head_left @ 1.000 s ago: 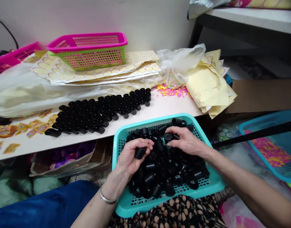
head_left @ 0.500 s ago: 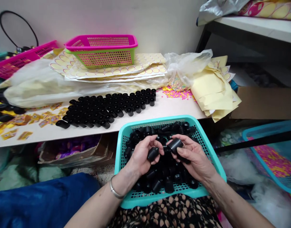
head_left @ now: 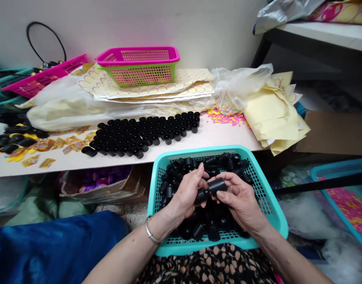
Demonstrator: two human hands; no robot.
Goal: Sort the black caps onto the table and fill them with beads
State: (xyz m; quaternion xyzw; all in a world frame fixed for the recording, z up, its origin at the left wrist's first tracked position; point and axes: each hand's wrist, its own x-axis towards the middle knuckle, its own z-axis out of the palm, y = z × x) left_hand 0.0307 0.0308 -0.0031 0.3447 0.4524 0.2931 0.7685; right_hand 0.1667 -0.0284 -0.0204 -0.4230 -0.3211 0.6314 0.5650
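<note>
Above a turquoise basket [head_left: 280, 223] on the lap, both my hands are closed on black plastic parts. My left hand [head_left: 190, 191] grips a short black cylinder [head_left: 200, 196] with a narrower end. In my right hand [head_left: 239, 197] is a wider black cylinder [head_left: 217, 186], pinched between thumb and fingers. The two parts meet end to end, roughly in line; I cannot tell how far one goes into the other. Many loose black parts [head_left: 213, 228] of similar look fill the basket under my hands.
Rows of upright black cylinders [head_left: 133, 134] stand on the white table [head_left: 228, 138]. Behind them are a pink and green basket [head_left: 139, 73], sticker sheets and plastic bags. Small yellow packets [head_left: 47, 162] lie at left. A carton [head_left: 95, 187] sits below; a dark bar [head_left: 323, 184] crosses at right.
My hands have come together, bringing the two black parts from apart to end to end. The view has shifted slightly, so the surroundings sit further right.
</note>
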